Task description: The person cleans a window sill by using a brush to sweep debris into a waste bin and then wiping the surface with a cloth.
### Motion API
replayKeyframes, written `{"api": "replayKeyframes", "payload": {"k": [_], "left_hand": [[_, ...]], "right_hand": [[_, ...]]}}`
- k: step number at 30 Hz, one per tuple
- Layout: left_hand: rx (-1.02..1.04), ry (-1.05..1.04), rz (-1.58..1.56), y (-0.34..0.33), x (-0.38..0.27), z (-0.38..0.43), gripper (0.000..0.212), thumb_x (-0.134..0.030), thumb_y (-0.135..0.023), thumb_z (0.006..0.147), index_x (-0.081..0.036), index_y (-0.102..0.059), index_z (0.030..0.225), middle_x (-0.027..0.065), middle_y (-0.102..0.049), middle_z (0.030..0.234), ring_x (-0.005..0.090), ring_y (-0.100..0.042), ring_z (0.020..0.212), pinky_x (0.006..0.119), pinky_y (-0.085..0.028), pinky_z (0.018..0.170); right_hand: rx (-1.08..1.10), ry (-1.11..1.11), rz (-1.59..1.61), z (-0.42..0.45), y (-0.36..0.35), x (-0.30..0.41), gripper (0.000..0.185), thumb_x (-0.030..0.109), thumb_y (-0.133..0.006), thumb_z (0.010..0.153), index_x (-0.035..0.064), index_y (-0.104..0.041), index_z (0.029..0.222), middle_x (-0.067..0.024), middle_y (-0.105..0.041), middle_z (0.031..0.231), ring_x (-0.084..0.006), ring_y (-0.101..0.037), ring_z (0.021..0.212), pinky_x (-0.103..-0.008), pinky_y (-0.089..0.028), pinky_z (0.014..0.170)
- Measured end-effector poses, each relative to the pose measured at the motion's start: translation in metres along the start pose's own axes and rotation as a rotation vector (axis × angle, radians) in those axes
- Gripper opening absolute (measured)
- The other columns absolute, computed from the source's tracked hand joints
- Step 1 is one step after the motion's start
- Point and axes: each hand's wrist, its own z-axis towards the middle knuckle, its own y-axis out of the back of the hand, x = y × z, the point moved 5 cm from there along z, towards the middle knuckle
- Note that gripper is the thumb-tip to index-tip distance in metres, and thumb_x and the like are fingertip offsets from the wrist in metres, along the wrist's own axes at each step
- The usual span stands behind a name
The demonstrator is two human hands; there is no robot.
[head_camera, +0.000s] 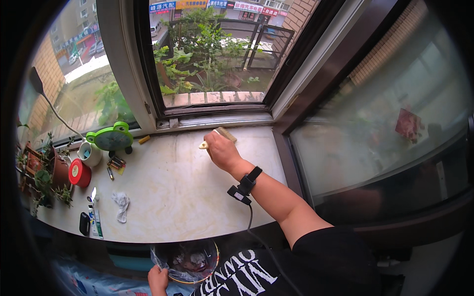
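My right hand (221, 150) grips a flat bristle brush (226, 134) by its pale handle, at the back of a marbled windowsill (177, 199). The bristles are close to the sill's surface beneath the window frame; whether they touch it I cannot tell. A strapped device with a cable sits on my right wrist. Below the sill's front edge, my left hand (158, 278) pinches the clear plastic liner (157, 256) at the rim of a round waste bin (217, 255). Crumpled bits of rubbish (198, 260) lie inside the bin.
On the sill's left stand potted plants (59, 170), a red canister (79, 173), a white cup (90, 153) holding a fly swatter (55, 107), and a green frog-shaped clock (113, 138). Batteries (116, 162), tissue (121, 206) and tubes (97, 222) lie nearby. An inward-opened window sash (296, 166) borders the right.
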Motion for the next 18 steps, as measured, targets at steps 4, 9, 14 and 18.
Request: {"api": "replayKeyframes", "payload": {"k": [4,9,14,18], "left_hand": [[-0.027,-0.01,-0.012,-0.003,0.006,0.001,0.027,-0.018,-0.055,0.068,0.004,-0.063,0.082,0.0245,-0.062,0.076,0.0396,-0.062,0.077,0.043,-0.048,0.071],[-0.027,-0.047,-0.059,-0.008,0.013,0.005,0.026,-0.018,-0.055,0.068,0.003,-0.063,0.081,0.0243,-0.062,0.075,0.0392,-0.062,0.077,0.043,-0.048,0.071],[-0.034,-0.06,0.031,-0.006,0.008,0.005,0.026,-0.018,-0.055,0.067,0.003,-0.063,0.08,0.0243,-0.062,0.075,0.039,-0.062,0.076,0.043,-0.048,0.07],[0.0,-0.02,0.009,-0.005,0.006,0.005,0.026,-0.018,-0.055,0.067,0.003,-0.063,0.08,0.0241,-0.062,0.073,0.0389,-0.062,0.075,0.043,-0.048,0.07]], "right_hand": [[-0.119,0.011,-0.05,0.004,0.034,0.0,0.014,0.004,-0.055,0.081,0.0085,-0.05,0.094,-0.0112,-0.057,0.085,-0.031,-0.058,0.08,-0.0396,-0.049,0.067],[-0.204,-0.209,-0.255,0.004,0.062,-0.081,0.01,0.009,-0.052,0.085,0.0111,-0.052,0.094,-0.0106,-0.058,0.088,-0.0311,-0.059,0.082,-0.0432,-0.049,0.072],[-0.214,-0.332,-0.326,0.012,0.063,-0.125,0.005,0.013,-0.049,0.089,0.0097,-0.051,0.092,-0.0128,-0.059,0.088,-0.0353,-0.059,0.083,-0.0469,-0.048,0.069],[-0.114,-0.166,-0.134,0.026,0.029,-0.087,0.006,0.009,-0.05,0.086,0.0085,-0.051,0.092,-0.0133,-0.058,0.084,-0.0347,-0.058,0.079,-0.045,-0.047,0.069]]}}
